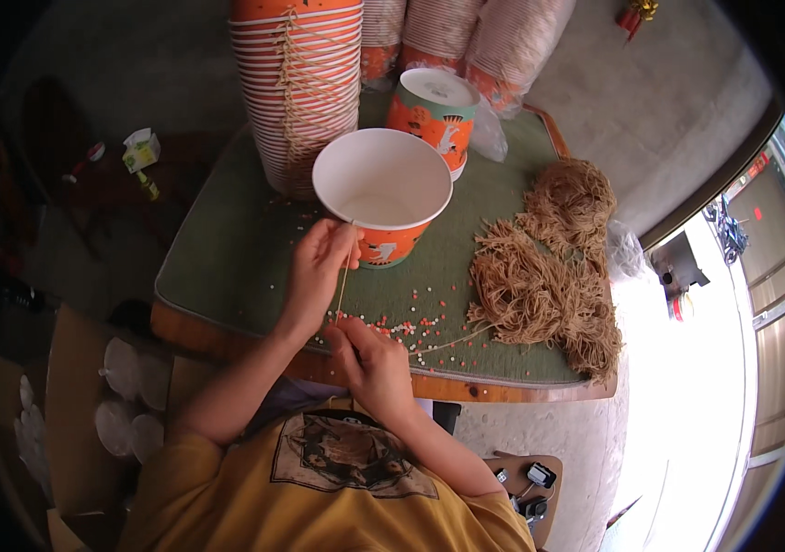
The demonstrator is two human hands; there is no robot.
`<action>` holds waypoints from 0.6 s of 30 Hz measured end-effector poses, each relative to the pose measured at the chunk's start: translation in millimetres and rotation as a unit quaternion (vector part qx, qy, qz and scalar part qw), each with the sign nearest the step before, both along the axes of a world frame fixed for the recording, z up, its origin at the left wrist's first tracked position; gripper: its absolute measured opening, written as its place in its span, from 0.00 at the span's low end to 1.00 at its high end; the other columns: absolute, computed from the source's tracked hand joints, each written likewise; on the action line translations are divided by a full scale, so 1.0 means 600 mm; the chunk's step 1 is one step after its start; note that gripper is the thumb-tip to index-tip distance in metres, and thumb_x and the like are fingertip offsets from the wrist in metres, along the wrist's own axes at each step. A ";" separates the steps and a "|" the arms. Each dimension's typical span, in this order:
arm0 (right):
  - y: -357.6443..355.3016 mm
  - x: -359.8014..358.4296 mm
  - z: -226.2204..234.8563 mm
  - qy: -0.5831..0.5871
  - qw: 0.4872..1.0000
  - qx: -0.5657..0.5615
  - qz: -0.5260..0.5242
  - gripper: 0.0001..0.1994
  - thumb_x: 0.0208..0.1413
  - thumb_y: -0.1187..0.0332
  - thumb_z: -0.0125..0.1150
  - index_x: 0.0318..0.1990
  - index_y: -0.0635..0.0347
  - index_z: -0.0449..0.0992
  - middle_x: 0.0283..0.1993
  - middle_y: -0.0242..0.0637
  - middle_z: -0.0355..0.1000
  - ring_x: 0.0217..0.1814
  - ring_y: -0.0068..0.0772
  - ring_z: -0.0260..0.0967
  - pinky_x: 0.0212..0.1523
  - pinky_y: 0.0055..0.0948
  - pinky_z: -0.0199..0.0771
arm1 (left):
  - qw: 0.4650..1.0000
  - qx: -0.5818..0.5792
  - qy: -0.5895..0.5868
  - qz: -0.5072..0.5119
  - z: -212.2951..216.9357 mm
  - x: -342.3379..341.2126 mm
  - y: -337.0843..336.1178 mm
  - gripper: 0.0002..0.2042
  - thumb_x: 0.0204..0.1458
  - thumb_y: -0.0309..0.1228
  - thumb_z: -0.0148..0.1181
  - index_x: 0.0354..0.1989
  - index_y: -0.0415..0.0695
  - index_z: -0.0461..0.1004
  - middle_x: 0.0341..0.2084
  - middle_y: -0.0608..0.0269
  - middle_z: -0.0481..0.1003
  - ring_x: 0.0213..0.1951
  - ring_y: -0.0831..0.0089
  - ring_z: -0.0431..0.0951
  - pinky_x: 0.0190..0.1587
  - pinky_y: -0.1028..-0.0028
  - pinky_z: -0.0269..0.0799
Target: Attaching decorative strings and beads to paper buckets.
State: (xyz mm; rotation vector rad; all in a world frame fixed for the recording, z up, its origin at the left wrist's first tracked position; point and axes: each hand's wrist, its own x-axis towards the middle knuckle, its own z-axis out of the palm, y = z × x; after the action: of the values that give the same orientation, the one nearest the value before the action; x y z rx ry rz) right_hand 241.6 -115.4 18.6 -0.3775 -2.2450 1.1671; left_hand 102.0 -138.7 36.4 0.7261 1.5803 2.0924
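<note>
Left hand [320, 260] pinches the cord [343, 290] by the bucket [383, 184], back from the front edge of the table [217, 258]; right hand [376, 366] grips it above that edge. Best kept taut, clear of the beads [408, 327].

"Tub [396, 241] condition?"
"Upright on the worktop [227, 258], mouth open; plain white inside, orange patterned outside, green at the base."
"Cord [343, 293]?"
"Thin, tan, running nearly straight below the tub's near rim."
</note>
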 end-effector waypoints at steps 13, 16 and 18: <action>0.044 0.096 0.131 0.088 0.948 -0.298 0.071 0.14 0.63 0.62 0.53 0.36 0.66 0.76 0.21 0.29 0.67 0.19 0.13 0.58 0.20 0.16 0.54 | 0.860 -0.195 0.471 0.022 0.050 0.037 0.024 0.24 0.52 0.26 0.60 0.58 0.40 0.64 0.47 0.49 0.71 0.40 0.57 0.77 0.41 0.64 0.74; 0.092 0.112 0.117 0.184 0.876 -0.444 0.047 0.13 0.65 0.60 0.48 0.36 0.61 0.72 0.26 0.29 0.70 0.19 0.13 0.52 0.20 0.15 0.51 | 0.840 -0.176 0.509 0.062 0.078 -0.007 -0.003 0.08 0.56 0.28 0.57 0.42 0.39 0.73 0.32 0.56 0.72 0.28 0.60 0.75 0.31 0.67 0.71; 0.126 0.104 0.116 0.222 0.817 -0.525 0.084 0.16 0.67 0.57 0.44 0.33 0.59 0.70 0.14 0.22 0.52 0.17 0.14 0.44 0.18 0.19 0.44 | 0.836 -0.167 0.518 0.063 0.093 -0.055 -0.026 0.06 0.56 0.26 0.56 0.31 0.35 0.73 0.26 0.56 0.70 0.26 0.64 0.73 0.30 0.69 0.68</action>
State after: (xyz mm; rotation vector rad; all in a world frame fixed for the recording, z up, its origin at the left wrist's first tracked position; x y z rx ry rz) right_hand 303.8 -39.9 88.0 -0.2607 -1.0703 2.2538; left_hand 68.8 -154.5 92.4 1.8364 2.4768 1.4068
